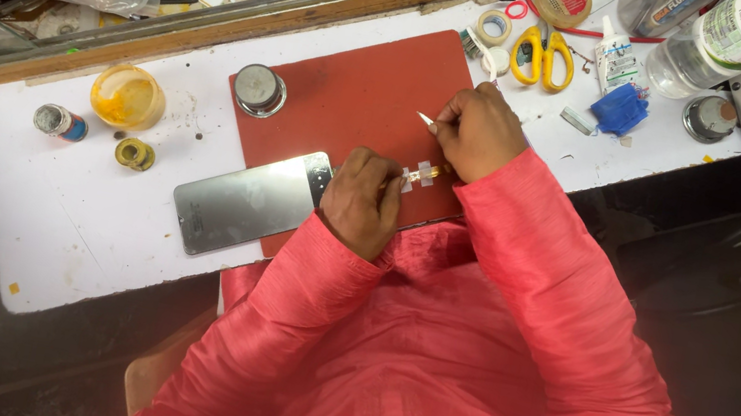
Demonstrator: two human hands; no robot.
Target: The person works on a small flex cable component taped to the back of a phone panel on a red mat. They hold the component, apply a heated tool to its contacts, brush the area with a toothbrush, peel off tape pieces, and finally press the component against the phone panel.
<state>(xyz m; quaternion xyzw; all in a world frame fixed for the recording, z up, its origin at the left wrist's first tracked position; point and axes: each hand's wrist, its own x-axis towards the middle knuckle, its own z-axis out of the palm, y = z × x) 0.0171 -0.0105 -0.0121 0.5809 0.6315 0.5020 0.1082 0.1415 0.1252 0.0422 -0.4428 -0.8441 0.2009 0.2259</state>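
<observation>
On a cluttered white tabletop [84, 219], the left hand [361, 201] pinches a small taped part [422, 175]; the right hand [480, 134] grips a thin tool [426, 120] that may slip and tear it.

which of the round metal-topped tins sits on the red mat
The silver-lidded tin at the red mat's upper left corner. The other tin stands on the white table, far right, near the clear bottles.

Round tin [259, 89] left; mat [367, 86] ahead bare.
</observation>
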